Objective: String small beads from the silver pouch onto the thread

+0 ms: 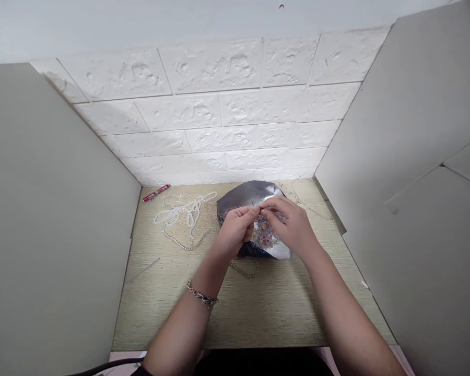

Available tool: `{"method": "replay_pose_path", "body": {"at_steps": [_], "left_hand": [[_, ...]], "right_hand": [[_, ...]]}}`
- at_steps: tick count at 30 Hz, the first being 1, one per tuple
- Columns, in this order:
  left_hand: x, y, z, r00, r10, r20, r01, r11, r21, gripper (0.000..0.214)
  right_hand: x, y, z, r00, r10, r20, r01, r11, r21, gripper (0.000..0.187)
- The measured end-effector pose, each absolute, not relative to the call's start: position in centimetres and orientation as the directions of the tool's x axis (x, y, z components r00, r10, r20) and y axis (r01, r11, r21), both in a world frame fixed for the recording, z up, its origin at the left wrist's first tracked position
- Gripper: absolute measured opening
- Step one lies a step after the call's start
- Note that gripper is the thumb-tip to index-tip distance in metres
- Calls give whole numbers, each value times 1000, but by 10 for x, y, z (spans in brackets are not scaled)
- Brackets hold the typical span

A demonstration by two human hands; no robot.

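My left hand (238, 225) and my right hand (292, 222) meet fingertip to fingertip above an opened silver foil bag (248, 194). Both are closed in a pinch. Whatever lies between the fingers is too small to make out; a tiny reddish spot shows where the tips touch. Inside the bag, just below my fingers, is a heap of small multicoloured beads (267, 235). My hands cover part of the bag's opening. A metal chain bracelet (202, 296) circles my left wrist.
White bead strings (180, 213) and a silvery bead strand (182, 245) lie left of the bag on the wooden tabletop (258, 313). A small red object (156, 192) rests at the back left. Thin thread (313, 208) trails at right. Grey panels (55, 209) flank the table, with a white brick-pattern wall (219, 112) behind.
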State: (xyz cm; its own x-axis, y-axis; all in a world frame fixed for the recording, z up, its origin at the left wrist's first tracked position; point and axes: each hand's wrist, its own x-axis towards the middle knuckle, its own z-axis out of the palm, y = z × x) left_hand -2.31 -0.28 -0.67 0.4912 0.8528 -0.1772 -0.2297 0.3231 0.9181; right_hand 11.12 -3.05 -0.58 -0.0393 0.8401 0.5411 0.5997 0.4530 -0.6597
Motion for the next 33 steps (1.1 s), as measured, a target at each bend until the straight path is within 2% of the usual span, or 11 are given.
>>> {"method": "replay_pose_path", "body": {"at_steps": [13, 19, 22, 24, 28, 31, 33], "left_hand": [[-23, -3, -10, 480, 869, -124, -238, 265, 935, 36], [-22, -2, -10, 497, 858, -133, -214, 270, 939, 35], [-23, -2, -8, 525, 840, -137, -221, 290, 931, 32], [-24, -2, -7, 573, 810, -126, -230, 306, 924, 28], [-25, -3, -7, 671, 738, -74, -245, 315, 917, 22], [-25, -5, -8, 713, 700, -23, -250, 285, 926, 16], [-25, -6, -8, 753, 657, 28, -251, 248, 935, 15]], "right_hand": [[111, -29, -8, -15, 820, 572, 590, 469, -657, 12], [111, -31, -10, -43, 763, 645, 681, 495, -540, 12], [108, -33, -11, -44, 696, 717, 752, 495, -434, 11], [106, -34, -6, -14, 647, 762, 753, 508, -418, 10], [104, -36, 36, 150, 582, 799, 669, 535, -515, 10], [109, -38, 87, 337, 525, 781, 453, 637, -624, 15], [117, -38, 122, 359, 437, 824, 310, 777, -547, 13]]}}
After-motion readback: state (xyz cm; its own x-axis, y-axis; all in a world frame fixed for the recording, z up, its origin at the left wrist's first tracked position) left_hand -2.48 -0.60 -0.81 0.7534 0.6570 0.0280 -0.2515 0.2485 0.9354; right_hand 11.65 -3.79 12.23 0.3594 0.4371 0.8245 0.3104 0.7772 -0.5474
